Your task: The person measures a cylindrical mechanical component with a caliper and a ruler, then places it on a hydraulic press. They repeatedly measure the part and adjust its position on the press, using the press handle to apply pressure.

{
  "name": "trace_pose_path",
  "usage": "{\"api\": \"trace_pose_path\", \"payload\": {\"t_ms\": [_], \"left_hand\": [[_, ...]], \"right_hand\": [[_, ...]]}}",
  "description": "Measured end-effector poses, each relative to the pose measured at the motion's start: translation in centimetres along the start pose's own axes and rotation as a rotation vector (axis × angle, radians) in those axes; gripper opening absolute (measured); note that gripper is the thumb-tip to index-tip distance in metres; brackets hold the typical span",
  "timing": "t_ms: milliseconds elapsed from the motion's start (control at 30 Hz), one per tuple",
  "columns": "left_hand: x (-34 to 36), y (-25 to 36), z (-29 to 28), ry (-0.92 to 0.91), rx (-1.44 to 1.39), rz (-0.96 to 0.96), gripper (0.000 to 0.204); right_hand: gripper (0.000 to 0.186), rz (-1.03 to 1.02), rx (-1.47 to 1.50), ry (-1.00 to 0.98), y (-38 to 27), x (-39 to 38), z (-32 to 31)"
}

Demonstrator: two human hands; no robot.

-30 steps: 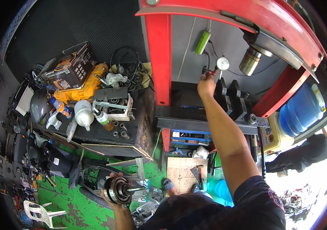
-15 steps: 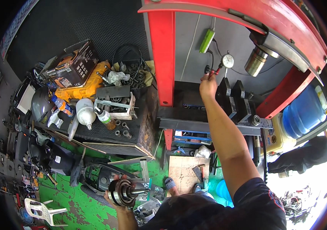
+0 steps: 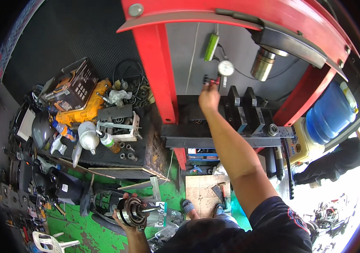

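My right hand (image 3: pixel 209 98) is stretched out over the bench of a red press frame (image 3: pixel 154 71). Its fingers are closed on the red and black clamp of a dial gauge (image 3: pixel 226 68) with a round white face. Down at the lower left, my left hand (image 3: pixel 130 230) is wrapped round a crankshaft (image 3: pixel 132 212). Its round steel webs lie in the palm and its shaft points right. Just right of my right hand, dark steel V-shaped blocks (image 3: pixel 238 116) stand on the press bed, with a bearing ring (image 3: pixel 273 129) beside them.
The press ram (image 3: pixel 263 65) hangs at the upper right. A cluttered workbench (image 3: pixel 144 145) on the left holds a battery charger box (image 3: pixel 68 84), a yellow case (image 3: pixel 85 105) and bottles. Below are a motorcycle (image 3: pixel 68 185) and a cardboard sheet (image 3: pixel 201 189) with a hammer. Blue jug (image 3: pixel 332 111) at right.
The whole view has shifted, so the press frame sits larger and further left. My right hand has moved the dial gauge slightly left against the wall. The crankshaft stays in my left hand.
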State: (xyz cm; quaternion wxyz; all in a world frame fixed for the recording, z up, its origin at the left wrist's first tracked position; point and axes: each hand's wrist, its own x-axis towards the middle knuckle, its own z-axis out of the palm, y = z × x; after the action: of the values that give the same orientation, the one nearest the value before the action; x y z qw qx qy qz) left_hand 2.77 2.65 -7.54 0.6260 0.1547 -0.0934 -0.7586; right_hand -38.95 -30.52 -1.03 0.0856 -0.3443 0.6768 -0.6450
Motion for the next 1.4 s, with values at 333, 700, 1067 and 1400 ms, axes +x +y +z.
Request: {"api": "trace_pose_path", "payload": {"t_ms": [333, 700, 1067, 1400], "left_hand": [[-0.7, -0.7, 1.8, -0.002, 0.021, 0.091, 0.078], [-1.1, -1.4, 1.0, 0.036, -0.069, 0.143, 0.080], [-6.9, -0.2, -3.1, 0.127, -0.044, 0.327, 0.083], [-15.2, -0.7, -5.2, 0.483, -0.041, 0.596, 0.083]], "right_hand": [[0.027, -0.153, -0.062, -0.069, -0.4, -1.0, 4.6], [0.059, -0.290, -0.123, -0.183, -2.5, -6.8, -1.8], [0.048, -0.793, -0.278, -0.903, -8.1, -16.1, 20.9], [0.095, -0.779, -0.871, -1.275, -9.4, -15.2, 29.9]]}}
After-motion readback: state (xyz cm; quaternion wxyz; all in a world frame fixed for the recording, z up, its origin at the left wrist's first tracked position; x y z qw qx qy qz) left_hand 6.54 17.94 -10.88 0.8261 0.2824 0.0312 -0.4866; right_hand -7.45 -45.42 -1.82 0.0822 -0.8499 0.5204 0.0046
